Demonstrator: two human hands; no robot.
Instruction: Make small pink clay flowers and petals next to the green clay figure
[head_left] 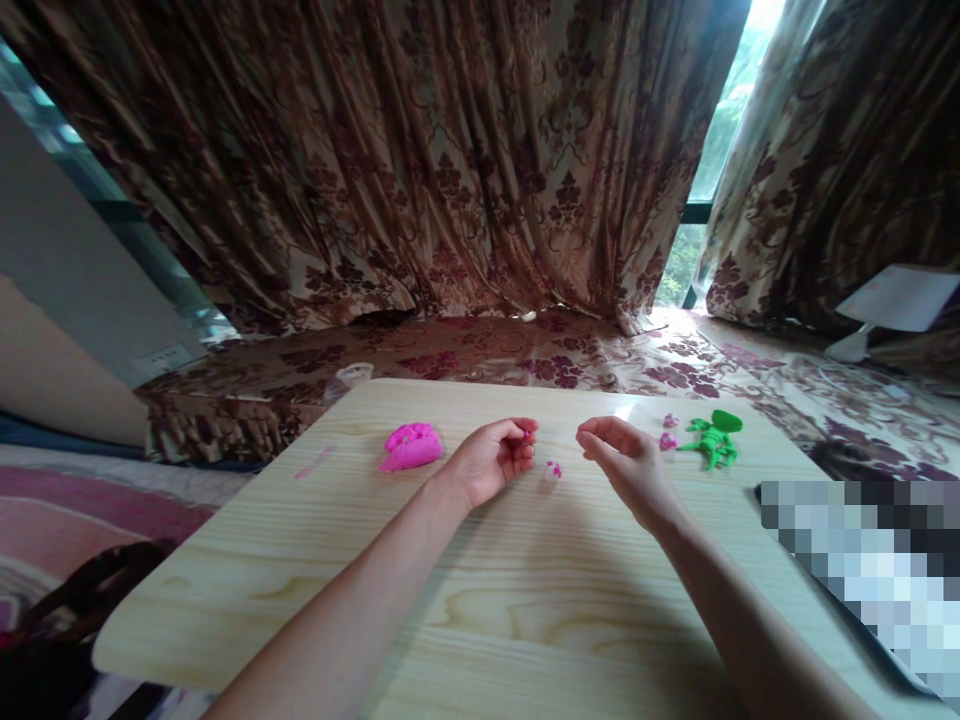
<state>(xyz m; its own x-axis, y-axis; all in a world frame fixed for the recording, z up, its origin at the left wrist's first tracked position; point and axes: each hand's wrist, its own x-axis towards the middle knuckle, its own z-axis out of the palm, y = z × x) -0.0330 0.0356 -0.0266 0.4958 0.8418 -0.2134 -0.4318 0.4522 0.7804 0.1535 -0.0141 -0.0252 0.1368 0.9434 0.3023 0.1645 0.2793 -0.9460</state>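
My left hand is curled palm-up just above the table, its fingertips closed on a small bit of pink modelling clay. Across from it, my right hand has thumb and fingers drawn together; whatever may be between them is hidden. Between the hands, on the tabletop, sits a small whitish ball with pink spots. A larger lump of bright pink clay lies left of my left hand. Beyond my right hand are two small pink-and-white pieces and a green clay figure with thin limbs.
The light wooden table has a dark-edged, blurred-out device at its right. A pinkish strip lies at the left. Behind stand a clear plastic bag, patterned curtains and a white lamp.
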